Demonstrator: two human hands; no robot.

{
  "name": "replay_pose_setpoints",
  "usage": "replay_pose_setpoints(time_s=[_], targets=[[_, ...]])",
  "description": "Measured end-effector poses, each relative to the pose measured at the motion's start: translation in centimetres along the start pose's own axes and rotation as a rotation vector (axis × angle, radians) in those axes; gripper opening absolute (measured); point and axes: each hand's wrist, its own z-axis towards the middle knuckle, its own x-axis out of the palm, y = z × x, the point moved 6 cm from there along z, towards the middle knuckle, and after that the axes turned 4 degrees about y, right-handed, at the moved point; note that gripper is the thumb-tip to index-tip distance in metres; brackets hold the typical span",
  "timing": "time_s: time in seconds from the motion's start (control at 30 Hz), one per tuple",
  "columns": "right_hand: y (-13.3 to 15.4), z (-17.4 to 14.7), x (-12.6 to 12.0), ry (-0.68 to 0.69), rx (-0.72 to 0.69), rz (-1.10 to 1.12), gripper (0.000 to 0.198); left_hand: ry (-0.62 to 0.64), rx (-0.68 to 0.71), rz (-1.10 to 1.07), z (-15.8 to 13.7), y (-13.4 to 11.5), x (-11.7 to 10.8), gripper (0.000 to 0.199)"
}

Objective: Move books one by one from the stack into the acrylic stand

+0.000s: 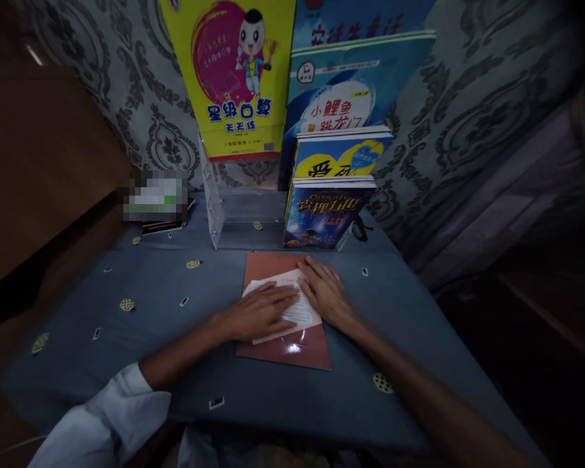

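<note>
Fingers (281,296) extended flat, both hands open; we're resting L hand (259,313) & R hand (327,294) on printed sheet (306,316), which is lying askew atop glossy reddish-brown booklet (309,354), nr clear bookstand (246,235).

Glossy reddish-brown rectangular cover (285,357): was plain, more orange along its upper edge, with white glare lower down.
White printed paper sheet (303,317): carried rows of fine dark text.
Blue-grey cloth table cover (156,344): bore pale yellow dotted motifs and small black-and-white labels.
Bright yellow rectangular book (231,84), top centre: showed a magenta disc, blue title characters and a red lower edge.
Dark blue glossy book (324,214), right of centre: had gold lettering.
Grey patterned wall covering (168,146), upper left: repeated dark ornate scrolls.
Pale blue cloth sleeve (119,406), lower left: was plain.
</note>
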Motion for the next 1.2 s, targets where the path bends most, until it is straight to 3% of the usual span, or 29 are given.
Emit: replay_pose_setpoints(time_s=[0.17,0.27,0.37,0.47,0.6,0.73,0.83,1.07,1.2], targets=[[0.0,0.0,0.1,0.007,-0.011,0.023,0.047,-0.147,-0.332,0.114,-1.1,6.9,-1.4,0.046],[0.0,0.0,-0.1,0.022,-0.002,0.013,0.047,-0.239,-0.443,0.147,-2.1,9.0,-1.9,0.043],[0.7,0.4,-0.7,0.028,-0.006,-0.026,0.046,-0.290,-0.442,0.149,-2.4,9.4,-1.8,0.042],[3.2,1.5,-1.0,0.075,-0.086,-0.042,0.044,-0.317,-0.417,0.138,-2.3,9.3,-1.7,0.041],[7.5,3.6,0.7,0.253,-0.175,0.031,0.051,-0.347,-0.400,0.139,-2.2,9.3,-1.8,0.039],[9.5,4.8,2.1,0.268,-0.194,0.086,0.054,-0.335,-0.396,0.159,-2.2,9.3,-1.9,0.038],[8.4,4.6,2.2,0.247,-0.164,0.071,0.054,-0.336,-0.401,0.171,-2.2,9.2,-1.9,0.038],[2.9,2.4,0.2,0.183,-0.051,0.022,0.054,-0.338,-0.412,0.157,-2.3,9.5,-1.5,0.040],[1.5,1.8,-0.2,0.180,-0.006,0.016,0.056,-0.362,-0.380,0.161,-2.3,9.7,-1.4,0.040]])
